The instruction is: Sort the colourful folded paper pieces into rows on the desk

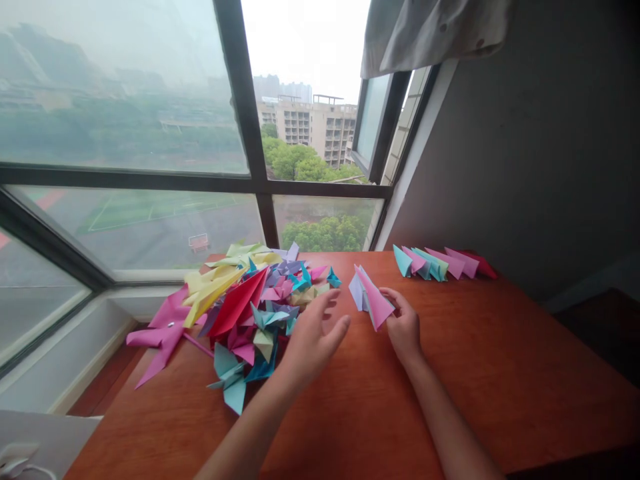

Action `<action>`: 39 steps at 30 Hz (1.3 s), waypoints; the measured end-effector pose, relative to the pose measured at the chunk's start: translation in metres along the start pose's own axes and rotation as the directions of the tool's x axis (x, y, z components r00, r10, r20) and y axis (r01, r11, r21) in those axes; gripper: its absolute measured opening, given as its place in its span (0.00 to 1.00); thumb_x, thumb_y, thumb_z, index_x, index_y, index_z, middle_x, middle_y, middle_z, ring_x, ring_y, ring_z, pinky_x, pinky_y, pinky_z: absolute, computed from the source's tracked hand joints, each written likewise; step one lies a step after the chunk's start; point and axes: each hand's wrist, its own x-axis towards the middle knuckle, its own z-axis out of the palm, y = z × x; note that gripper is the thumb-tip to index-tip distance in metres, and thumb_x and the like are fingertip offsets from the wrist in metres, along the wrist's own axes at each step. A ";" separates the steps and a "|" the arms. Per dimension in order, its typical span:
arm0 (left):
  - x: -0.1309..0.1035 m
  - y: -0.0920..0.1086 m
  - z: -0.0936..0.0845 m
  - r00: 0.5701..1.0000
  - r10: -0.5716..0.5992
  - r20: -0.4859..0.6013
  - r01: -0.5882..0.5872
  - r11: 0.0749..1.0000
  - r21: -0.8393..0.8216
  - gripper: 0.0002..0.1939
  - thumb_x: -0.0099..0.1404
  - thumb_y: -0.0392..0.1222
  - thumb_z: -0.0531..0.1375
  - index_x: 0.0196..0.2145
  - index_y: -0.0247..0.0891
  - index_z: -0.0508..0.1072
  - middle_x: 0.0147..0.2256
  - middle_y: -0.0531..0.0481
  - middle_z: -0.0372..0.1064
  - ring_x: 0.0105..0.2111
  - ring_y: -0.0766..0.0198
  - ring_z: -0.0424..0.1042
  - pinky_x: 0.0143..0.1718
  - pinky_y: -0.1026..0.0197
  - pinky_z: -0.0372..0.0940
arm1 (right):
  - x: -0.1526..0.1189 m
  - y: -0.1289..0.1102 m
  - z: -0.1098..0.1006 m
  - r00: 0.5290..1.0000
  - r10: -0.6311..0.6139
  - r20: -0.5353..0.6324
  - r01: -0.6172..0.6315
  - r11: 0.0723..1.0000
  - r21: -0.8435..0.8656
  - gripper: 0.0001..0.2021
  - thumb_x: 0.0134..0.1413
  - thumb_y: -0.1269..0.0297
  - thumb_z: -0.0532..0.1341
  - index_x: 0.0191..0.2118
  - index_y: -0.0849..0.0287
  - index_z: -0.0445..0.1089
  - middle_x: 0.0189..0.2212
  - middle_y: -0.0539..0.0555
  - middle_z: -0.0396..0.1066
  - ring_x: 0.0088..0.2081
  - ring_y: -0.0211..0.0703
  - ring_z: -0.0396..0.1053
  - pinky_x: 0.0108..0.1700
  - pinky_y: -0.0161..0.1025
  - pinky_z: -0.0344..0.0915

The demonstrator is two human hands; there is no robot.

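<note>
My right hand (pixel 403 327) pinches a pink folded paper plane (pixel 374 301) by its right side, just above the wooden table. Against that plane's left side is a lavender folded paper (pixel 357 291); whether my hand grips it too is unclear. My left hand (pixel 316 333) is empty, fingers apart, between the pink plane and a heap of folded papers. In the heap are a red plane (pixel 239 303), a yellow folded piece (pixel 213 293), teal paper pieces (pixel 231 377) and a pink pinwheel (pixel 167 328) at its left edge.
A row of folded paper planes (pixel 453 264), teal, pink and red, stands at the table's back right. The brown wooden table (pixel 360 413) meets large windows behind it and a grey wall at the right. A curtain (pixel 430 33) hangs at the top.
</note>
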 end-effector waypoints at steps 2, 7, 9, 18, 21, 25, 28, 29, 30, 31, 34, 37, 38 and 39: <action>0.007 -0.009 0.030 0.979 -0.176 0.104 0.198 0.943 -0.267 0.30 0.62 0.46 0.63 0.59 0.35 0.63 0.58 0.33 0.66 0.54 0.49 0.71 0.51 0.49 0.69 | -0.010 -0.003 0.002 0.998 -0.047 0.040 0.049 0.997 -0.054 0.16 0.53 0.61 0.61 0.48 0.57 0.74 0.46 0.57 0.77 0.43 0.49 0.75 0.38 0.38 0.71; 0.018 -0.020 0.056 0.933 -0.336 0.129 0.325 0.633 -0.702 0.26 0.58 0.49 0.67 0.51 0.37 0.69 0.53 0.38 0.72 0.52 0.50 0.73 0.47 0.56 0.69 | -0.024 -0.011 0.006 0.921 -0.332 0.201 0.362 0.922 -0.134 0.11 0.60 0.62 0.59 0.46 0.56 0.74 0.41 0.56 0.77 0.39 0.46 0.75 0.41 0.40 0.71; 0.018 -0.022 0.054 0.923 -0.371 0.102 0.324 0.609 -0.724 0.24 0.56 0.49 0.69 0.48 0.37 0.71 0.49 0.40 0.74 0.48 0.51 0.74 0.43 0.59 0.69 | -0.027 -0.016 0.007 0.881 -0.406 0.243 0.444 0.887 -0.125 0.10 0.61 0.63 0.59 0.45 0.56 0.74 0.40 0.55 0.76 0.38 0.45 0.74 0.42 0.40 0.71; 0.010 -0.026 0.053 0.909 -0.394 0.132 0.344 0.534 -0.773 0.19 0.53 0.46 0.68 0.42 0.37 0.74 0.36 0.48 0.77 0.34 0.60 0.75 0.35 0.63 0.67 | -0.022 -0.021 0.006 0.884 -0.434 0.173 0.455 0.885 -0.100 0.07 0.62 0.68 0.57 0.38 0.56 0.73 0.36 0.54 0.75 0.41 0.45 0.72 0.46 0.42 0.69; 0.011 -0.026 0.056 0.908 -0.402 0.119 0.333 0.521 -0.786 0.17 0.52 0.44 0.68 0.39 0.38 0.74 0.36 0.48 0.77 0.36 0.59 0.76 0.36 0.63 0.68 | -0.021 -0.023 0.003 0.892 -0.417 0.175 0.433 0.899 -0.063 0.07 0.61 0.68 0.58 0.38 0.56 0.74 0.37 0.54 0.75 0.42 0.45 0.72 0.46 0.41 0.69; 0.011 -0.026 0.059 0.906 -0.411 0.105 0.325 0.514 -0.794 0.18 0.52 0.42 0.68 0.41 0.38 0.74 0.39 0.47 0.77 0.38 0.58 0.76 0.37 0.62 0.69 | -0.022 -0.026 0.000 0.923 -0.346 0.170 0.356 0.934 -0.033 0.08 0.62 0.65 0.57 0.39 0.56 0.75 0.38 0.54 0.76 0.42 0.44 0.73 0.44 0.39 0.70; 0.008 -0.025 0.061 0.904 -0.414 0.111 0.331 0.511 -0.794 0.20 0.53 0.42 0.68 0.44 0.38 0.74 0.42 0.45 0.77 0.41 0.56 0.77 0.39 0.61 0.69 | -0.019 -0.019 -0.001 0.964 -0.246 0.105 0.252 0.967 -0.047 0.10 0.63 0.61 0.56 0.41 0.56 0.75 0.38 0.54 0.76 0.40 0.44 0.74 0.42 0.38 0.70; 0.007 -0.024 0.062 0.903 -0.415 0.115 0.334 0.508 -0.794 0.20 0.54 0.42 0.68 0.45 0.38 0.74 0.42 0.45 0.77 0.41 0.56 0.76 0.39 0.61 0.70 | -0.016 -0.015 -0.001 0.976 -0.207 0.068 0.211 0.975 -0.064 0.11 0.62 0.60 0.56 0.41 0.56 0.75 0.39 0.54 0.76 0.40 0.44 0.74 0.41 0.38 0.70; 0.006 -0.023 0.063 0.901 -0.416 0.120 0.339 0.504 -0.794 0.20 0.55 0.43 0.67 0.46 0.38 0.74 0.43 0.44 0.77 0.42 0.56 0.76 0.40 0.61 0.70 | -0.013 -0.010 -0.001 0.985 -0.169 0.030 0.171 0.981 -0.087 0.12 0.62 0.58 0.56 0.43 0.57 0.74 0.40 0.55 0.76 0.40 0.44 0.74 0.40 0.38 0.70; 0.005 -0.022 0.064 0.900 -0.418 0.127 0.344 0.499 -0.795 0.21 0.55 0.43 0.67 0.47 0.38 0.73 0.44 0.44 0.77 0.42 0.56 0.76 0.40 0.61 0.70 | -0.009 -0.005 0.000 0.991 -0.136 0.001 0.135 0.984 -0.118 0.13 0.61 0.57 0.56 0.44 0.57 0.73 0.41 0.56 0.76 0.41 0.45 0.74 0.39 0.38 0.70; 0.004 -0.019 0.065 0.890 -0.432 0.150 0.365 0.475 -0.801 0.23 0.55 0.42 0.67 0.49 0.38 0.73 0.46 0.43 0.77 0.42 0.55 0.77 0.40 0.60 0.70 | 0.007 0.005 0.005 0.996 -0.090 -0.007 0.085 0.962 -0.259 0.18 0.58 0.54 0.58 0.48 0.59 0.72 0.43 0.59 0.75 0.38 0.46 0.73 0.40 0.40 0.70; 0.004 -0.017 0.064 0.871 -0.462 0.167 0.391 0.448 -0.804 0.23 0.52 0.41 0.69 0.46 0.37 0.74 0.44 0.42 0.78 0.40 0.55 0.78 0.41 0.58 0.71 | 0.023 0.007 0.016 0.996 -0.087 0.034 0.093 0.908 -0.409 0.17 0.54 0.54 0.61 0.46 0.58 0.73 0.42 0.59 0.75 0.37 0.47 0.72 0.42 0.41 0.68; 0.003 -0.016 0.063 0.866 -0.470 0.171 0.398 0.441 -0.804 0.21 0.52 0.41 0.69 0.44 0.36 0.75 0.43 0.42 0.78 0.39 0.55 0.78 0.41 0.58 0.71 | 0.027 0.007 0.021 0.996 -0.080 0.036 0.087 0.894 -0.440 0.16 0.53 0.55 0.61 0.44 0.57 0.74 0.41 0.59 0.76 0.38 0.48 0.72 0.42 0.41 0.67; 0.003 -0.016 0.063 0.863 -0.474 0.174 0.403 0.438 -0.804 0.20 0.52 0.41 0.69 0.42 0.35 0.75 0.42 0.41 0.78 0.39 0.55 0.78 0.41 0.58 0.71 | 0.030 0.007 0.024 0.997 -0.070 0.036 0.078 0.885 -0.458 0.14 0.52 0.56 0.61 0.42 0.57 0.75 0.40 0.59 0.76 0.38 0.49 0.72 0.40 0.40 0.67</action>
